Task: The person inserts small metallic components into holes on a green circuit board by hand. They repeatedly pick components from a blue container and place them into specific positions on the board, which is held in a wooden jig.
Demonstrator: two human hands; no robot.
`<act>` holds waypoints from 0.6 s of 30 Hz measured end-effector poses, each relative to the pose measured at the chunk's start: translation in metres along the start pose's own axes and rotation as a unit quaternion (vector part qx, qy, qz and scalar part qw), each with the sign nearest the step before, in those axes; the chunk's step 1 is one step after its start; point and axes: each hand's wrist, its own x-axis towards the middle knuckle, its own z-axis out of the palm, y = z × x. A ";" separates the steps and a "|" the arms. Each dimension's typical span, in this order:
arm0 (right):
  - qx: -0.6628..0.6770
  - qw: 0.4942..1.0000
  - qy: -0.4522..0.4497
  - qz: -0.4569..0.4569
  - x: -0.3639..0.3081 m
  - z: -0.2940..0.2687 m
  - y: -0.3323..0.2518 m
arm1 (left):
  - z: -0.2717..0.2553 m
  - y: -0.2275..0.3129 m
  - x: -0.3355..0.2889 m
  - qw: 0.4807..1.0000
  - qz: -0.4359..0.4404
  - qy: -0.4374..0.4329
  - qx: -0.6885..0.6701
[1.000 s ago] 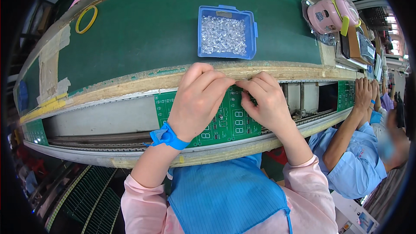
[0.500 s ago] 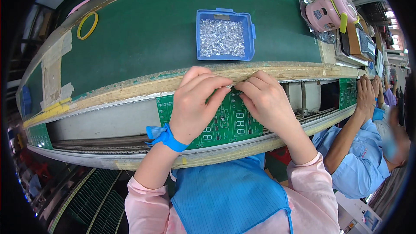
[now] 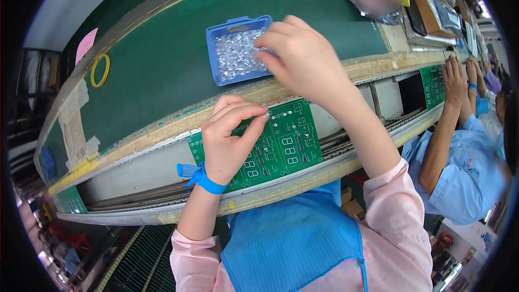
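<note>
Over the green worktop (image 3: 162,54), right hand (image 3: 303,59) dips pinched fingers into the blue tray of clear LEDs (image 3: 238,48) while left hand (image 3: 230,140) pinches one at the green circuit board (image 3: 281,140); loose grip risks dropping it.

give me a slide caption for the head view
Right hand reaches into a blue tray of small clear components while the left hand rests on a green circuit board.
</note>
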 end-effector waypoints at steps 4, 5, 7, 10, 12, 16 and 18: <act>-0.080 0.993 -0.083 0.019 0.008 0.011 -0.004 | 0.004 -0.003 0.001 0.999 0.007 -0.011 0.037; -0.076 0.995 -0.063 0.014 0.009 0.013 -0.005 | 0.005 -0.003 0.002 0.998 0.019 -0.014 0.058; -0.107 0.991 -0.083 0.018 0.012 0.012 -0.009 | 0.007 -0.003 0.003 0.994 0.043 -0.021 0.099; -0.107 0.991 -0.075 0.026 0.013 0.014 -0.011 | 0.011 -0.003 0.003 0.990 0.053 -0.029 0.126; -0.082 0.995 -0.042 0.029 0.010 0.016 -0.010 | 0.013 -0.003 0.004 0.988 0.060 -0.034 0.137; -0.004 0.999 0.022 0.043 0.003 0.020 -0.006 | 0.018 -0.005 0.005 0.985 0.075 -0.037 0.148; 0.043 0.996 0.050 0.055 -0.002 0.017 -0.006 | 0.019 -0.006 0.004 0.985 0.076 -0.039 0.148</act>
